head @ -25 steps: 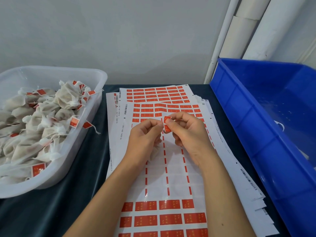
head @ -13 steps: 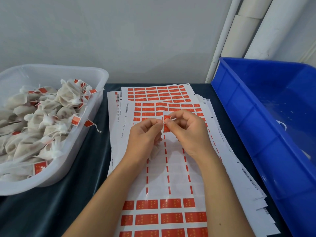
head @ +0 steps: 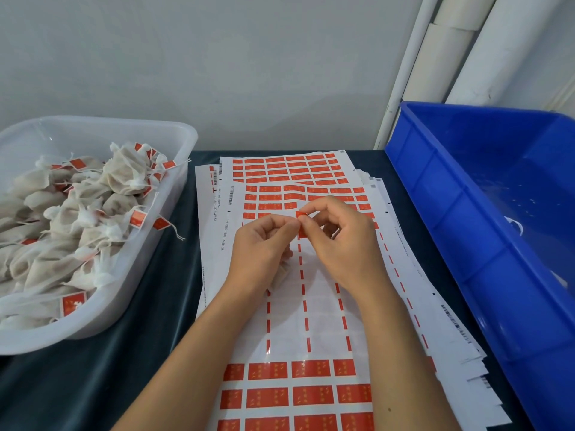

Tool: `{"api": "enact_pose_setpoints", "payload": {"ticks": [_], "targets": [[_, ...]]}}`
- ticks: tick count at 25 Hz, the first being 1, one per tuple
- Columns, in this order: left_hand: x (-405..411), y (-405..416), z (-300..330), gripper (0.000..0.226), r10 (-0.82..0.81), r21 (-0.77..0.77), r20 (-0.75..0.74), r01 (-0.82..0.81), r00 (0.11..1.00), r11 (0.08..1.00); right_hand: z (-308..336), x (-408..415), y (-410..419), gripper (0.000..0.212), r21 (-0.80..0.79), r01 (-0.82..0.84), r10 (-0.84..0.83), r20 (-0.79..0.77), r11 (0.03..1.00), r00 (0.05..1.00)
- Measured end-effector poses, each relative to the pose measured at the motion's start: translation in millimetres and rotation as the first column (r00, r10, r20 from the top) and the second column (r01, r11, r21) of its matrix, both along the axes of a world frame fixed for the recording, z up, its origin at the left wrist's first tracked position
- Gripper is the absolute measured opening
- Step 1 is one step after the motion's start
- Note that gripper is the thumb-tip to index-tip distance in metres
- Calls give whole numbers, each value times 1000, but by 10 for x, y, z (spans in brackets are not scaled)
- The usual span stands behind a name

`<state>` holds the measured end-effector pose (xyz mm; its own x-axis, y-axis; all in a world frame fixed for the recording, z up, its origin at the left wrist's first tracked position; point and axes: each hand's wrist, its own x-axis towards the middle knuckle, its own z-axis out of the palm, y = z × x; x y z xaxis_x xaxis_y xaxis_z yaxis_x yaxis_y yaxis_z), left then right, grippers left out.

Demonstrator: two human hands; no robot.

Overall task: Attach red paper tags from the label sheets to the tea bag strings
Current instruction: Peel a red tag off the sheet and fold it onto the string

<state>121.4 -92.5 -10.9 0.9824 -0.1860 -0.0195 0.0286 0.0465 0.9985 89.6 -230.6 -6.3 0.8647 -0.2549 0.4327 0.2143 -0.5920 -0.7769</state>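
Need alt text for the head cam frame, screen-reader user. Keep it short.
Two bare hands meet above a stack of label sheets, the right hand and left hand together pinching a small red tag. A clear tub of tagged tea bags sits to the left, and a blue bin to the right, on a dark cloth.

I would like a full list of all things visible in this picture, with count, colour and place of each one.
tea bags: many, off-white, red tags on many, piled in the tub
tub: one, translucent white, left
label sheets: a stack, white with red labels, centre
blue bin: one, right
table cover: one, dark
pipes: several, white, back right
red tag: one, pinched between both hands
left hand: over the sheets, fingertips at the tag
right hand: pinches the tag
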Motion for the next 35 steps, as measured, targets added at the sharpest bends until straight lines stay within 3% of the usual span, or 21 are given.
{"api": "enact_pose_setpoints", "payload": {"ticks": [5,9,13,19,27,35], "targets": [[14,10,7,21,34,-29,-45,-36,998,999,50,-31,33,16,165,-14,12,10,986,1000],[22,31,16,28,37,-70,-96,-44,995,997,43,-10,-28,32,307,-81,126,-130,948,983],[20,47,18,27,9,-132,-106,-23,994,991,15,-8,-4,29,267,-163,216,-184,950,959],[33,52,19,27,5,-161,-111,-22,994,987,26,-2,4,4,204,-110,136,-119,973,984],[24,28,24,15,47,-103,-103,-57,994,993,58,-35,-6,11,277,-129,154,-69,952,986],[27,29,-3,16,38,-96,-72,-45,997,994,39,-5,-1,5,245,-79,92,-45,966,995]]}}
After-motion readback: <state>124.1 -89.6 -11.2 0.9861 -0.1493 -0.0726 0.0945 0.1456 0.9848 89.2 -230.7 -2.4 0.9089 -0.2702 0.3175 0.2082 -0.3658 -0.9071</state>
